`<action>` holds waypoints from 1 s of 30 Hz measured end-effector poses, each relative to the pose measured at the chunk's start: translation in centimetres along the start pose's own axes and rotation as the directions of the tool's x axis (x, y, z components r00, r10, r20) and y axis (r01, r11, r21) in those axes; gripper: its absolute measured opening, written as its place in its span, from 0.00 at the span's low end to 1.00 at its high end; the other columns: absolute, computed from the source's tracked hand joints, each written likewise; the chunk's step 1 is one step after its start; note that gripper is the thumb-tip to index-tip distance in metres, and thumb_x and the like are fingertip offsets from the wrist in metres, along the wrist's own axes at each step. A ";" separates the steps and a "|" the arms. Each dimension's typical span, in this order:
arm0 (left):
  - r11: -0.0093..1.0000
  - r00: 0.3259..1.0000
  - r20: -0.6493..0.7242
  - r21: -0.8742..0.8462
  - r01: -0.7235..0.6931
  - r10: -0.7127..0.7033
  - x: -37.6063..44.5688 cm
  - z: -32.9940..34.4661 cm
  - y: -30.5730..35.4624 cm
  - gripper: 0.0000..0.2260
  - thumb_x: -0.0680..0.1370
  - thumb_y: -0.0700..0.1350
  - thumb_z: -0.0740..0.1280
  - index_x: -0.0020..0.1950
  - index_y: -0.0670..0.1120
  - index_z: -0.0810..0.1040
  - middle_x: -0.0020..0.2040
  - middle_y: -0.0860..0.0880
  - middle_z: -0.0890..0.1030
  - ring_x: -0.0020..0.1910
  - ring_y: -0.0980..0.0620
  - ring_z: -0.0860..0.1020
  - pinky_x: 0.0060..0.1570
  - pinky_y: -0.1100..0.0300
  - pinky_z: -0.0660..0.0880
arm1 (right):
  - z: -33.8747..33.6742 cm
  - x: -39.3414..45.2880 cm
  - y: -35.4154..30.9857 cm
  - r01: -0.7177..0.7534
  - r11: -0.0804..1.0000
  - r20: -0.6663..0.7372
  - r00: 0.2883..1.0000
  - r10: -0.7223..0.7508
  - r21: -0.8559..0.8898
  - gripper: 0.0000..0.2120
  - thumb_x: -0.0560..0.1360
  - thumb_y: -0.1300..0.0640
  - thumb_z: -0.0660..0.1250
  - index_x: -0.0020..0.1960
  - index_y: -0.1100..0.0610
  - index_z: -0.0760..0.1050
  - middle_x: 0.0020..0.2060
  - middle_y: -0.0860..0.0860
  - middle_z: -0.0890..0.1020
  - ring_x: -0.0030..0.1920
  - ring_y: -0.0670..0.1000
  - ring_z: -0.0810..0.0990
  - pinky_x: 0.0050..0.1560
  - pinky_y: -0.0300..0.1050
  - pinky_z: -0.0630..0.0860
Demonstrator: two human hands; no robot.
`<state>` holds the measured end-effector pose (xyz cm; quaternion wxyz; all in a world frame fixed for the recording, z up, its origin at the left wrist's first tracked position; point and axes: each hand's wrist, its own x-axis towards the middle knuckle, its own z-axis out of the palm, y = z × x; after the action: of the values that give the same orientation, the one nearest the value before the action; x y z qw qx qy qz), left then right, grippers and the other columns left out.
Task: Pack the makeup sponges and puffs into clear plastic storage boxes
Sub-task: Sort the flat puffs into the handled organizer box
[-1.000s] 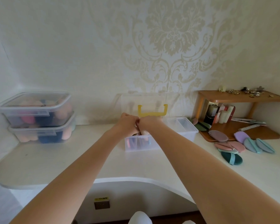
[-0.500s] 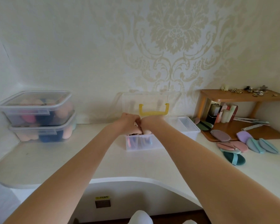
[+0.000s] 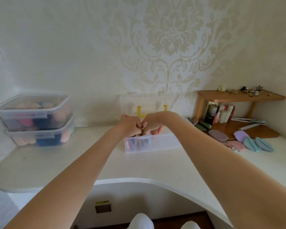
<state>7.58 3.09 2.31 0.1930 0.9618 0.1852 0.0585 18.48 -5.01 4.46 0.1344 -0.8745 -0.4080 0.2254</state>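
A clear plastic box (image 3: 162,143) stands open on the white counter, its lid with a yellow handle (image 3: 144,113) leaning against the wall. Several coloured puffs (image 3: 135,143) stand upright in its left end. My left hand (image 3: 130,124) and my right hand (image 3: 151,123) meet over that end, fingers curled down among the puffs; what the fingertips hold is hidden. Loose puffs (image 3: 257,143) in pink, purple and teal lie on the counter to the right.
Two closed clear boxes (image 3: 35,119) full of sponges are stacked at the left wall. A wooden corner shelf (image 3: 241,96) with cosmetics and small trinkets stands at the right. The counter edge (image 3: 139,180) curves in toward me.
Both hands stay together over the box's left end. My right hand has tilted, showing its palm and fingers spread slightly over the box.
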 end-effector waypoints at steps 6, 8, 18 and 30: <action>0.983 0.961 -0.272 -0.161 -0.093 0.046 0.3 -1.6 2.9 0.08 0.75 0.40 0.62 0.52 0.44 0.77 0.57 0.46 0.79 0.60 0.46 0.75 0.59 0.56 0.71 | -4.8 -7.0 2.1 0.144 0.911 -0.241 0.969 -0.051 0.386 0.09 0.78 0.66 0.60 0.53 0.63 0.78 0.36 0.55 0.82 0.34 0.49 0.81 0.31 0.33 0.78; 0.968 0.966 -0.235 -0.197 -0.155 0.107 0.9 -1.3 4.6 0.08 0.76 0.39 0.62 0.52 0.43 0.78 0.56 0.46 0.79 0.58 0.47 0.76 0.57 0.57 0.71 | -6.1 -7.5 4.4 0.083 0.921 -0.364 0.929 0.066 0.380 0.09 0.78 0.67 0.59 0.51 0.65 0.78 0.38 0.56 0.82 0.32 0.49 0.80 0.31 0.33 0.78; 0.970 0.975 -0.018 -0.102 -0.221 0.220 4.3 1.5 6.3 0.11 0.75 0.37 0.62 0.54 0.43 0.79 0.58 0.45 0.79 0.59 0.48 0.75 0.59 0.58 0.70 | -3.4 -4.1 13.0 -0.228 0.966 -0.278 0.927 0.253 0.119 0.21 0.77 0.71 0.53 0.63 0.56 0.75 0.58 0.59 0.79 0.52 0.58 0.82 0.51 0.49 0.80; 0.966 0.972 -0.023 -0.100 -0.237 0.236 4.9 2.0 6.0 0.10 0.74 0.36 0.63 0.54 0.43 0.79 0.58 0.44 0.77 0.58 0.48 0.74 0.55 0.62 0.67 | -3.1 -4.1 14.2 -0.225 0.925 -0.355 0.875 0.330 0.305 0.05 0.76 0.64 0.64 0.47 0.63 0.79 0.28 0.53 0.75 0.25 0.48 0.71 0.26 0.35 0.68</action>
<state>14.45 -0.90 3.00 0.2326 0.9655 0.0672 0.0957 26.99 -17.27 2.40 0.2918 -0.9270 -0.2088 0.1093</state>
